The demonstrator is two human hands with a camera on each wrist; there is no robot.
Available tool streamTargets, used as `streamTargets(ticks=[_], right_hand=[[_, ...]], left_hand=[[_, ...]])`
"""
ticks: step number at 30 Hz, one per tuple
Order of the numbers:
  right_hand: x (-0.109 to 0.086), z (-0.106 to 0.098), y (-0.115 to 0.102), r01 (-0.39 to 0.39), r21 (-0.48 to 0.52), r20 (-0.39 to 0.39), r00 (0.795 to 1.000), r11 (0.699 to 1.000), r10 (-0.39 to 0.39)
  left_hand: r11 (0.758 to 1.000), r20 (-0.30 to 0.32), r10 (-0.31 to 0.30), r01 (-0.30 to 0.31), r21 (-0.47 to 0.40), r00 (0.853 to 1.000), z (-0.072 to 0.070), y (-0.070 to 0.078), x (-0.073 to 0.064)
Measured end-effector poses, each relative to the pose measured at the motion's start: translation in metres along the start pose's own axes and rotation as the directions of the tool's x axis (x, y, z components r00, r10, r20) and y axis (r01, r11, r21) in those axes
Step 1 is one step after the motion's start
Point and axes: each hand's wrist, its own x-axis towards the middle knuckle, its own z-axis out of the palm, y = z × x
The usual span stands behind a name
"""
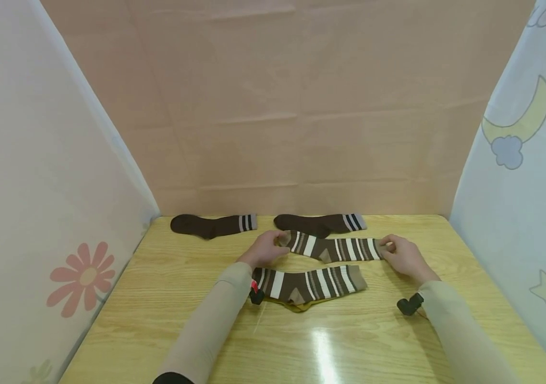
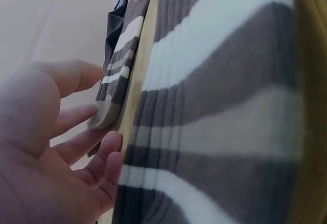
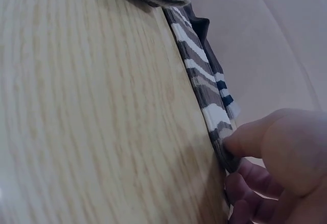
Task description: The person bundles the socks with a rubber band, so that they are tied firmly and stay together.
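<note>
A striped brown-and-white sock (image 1: pixel 329 248) lies across the table between both hands, toe to the left and cuff to the right. At its beige toe, my left hand (image 1: pixel 265 249) has loose fingers touching the fabric; thumb and index finger stand apart in the left wrist view. My right hand (image 1: pixel 406 260) pinches the cuff end between thumb and fingers, as the right wrist view also shows. Nearer to me lies a second striped sock (image 1: pixel 318 284), its toe end hidden behind the left wrist. Mustard-coloured fabric (image 1: pixel 301 307) peeks out from under it.
Two dark brown socks, a left one (image 1: pixel 210 225) and a right one (image 1: pixel 318 224), lie along the back edge of the wooden table (image 1: pixel 349 341). The right one sits just behind the held striped sock. Hanging sheets enclose the table at the back and both sides.
</note>
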Motion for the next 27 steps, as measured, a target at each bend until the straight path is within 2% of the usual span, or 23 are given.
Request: streamTargets(ticks=[5, 11, 20, 27], right_hand=[[0.001, 0.001, -0.002, 0.013, -0.007, 0.003, 1.0, 1.0, -0.013], [0.001, 0.002, -0.003, 0.023, -0.004, -0.003, 1.0, 1.0, -0.023], [-0.004, 0.001, -0.008, 0.095, 0.012, -0.025, 0.995, 0.995, -0.094], [-0.007, -0.002, -0.016, 0.109, 0.021, -0.062, 0.992, 0.994, -0.108]], left_hand=[[1.0, -0.057, -0.013, 0.013, 0.002, 0.998, 0.002, -0.004, 0.002], [0.999, -0.11, 0.007, -0.003, 0.034, 0.994, -0.001, -0.008, 0.0], [0.998, -0.129, 0.033, -0.027, 0.052, 0.991, -0.007, -0.008, -0.008], [0.998, -0.149, 0.035, -0.027, 0.054, 0.988, -0.009, -0.008, -0.013]])
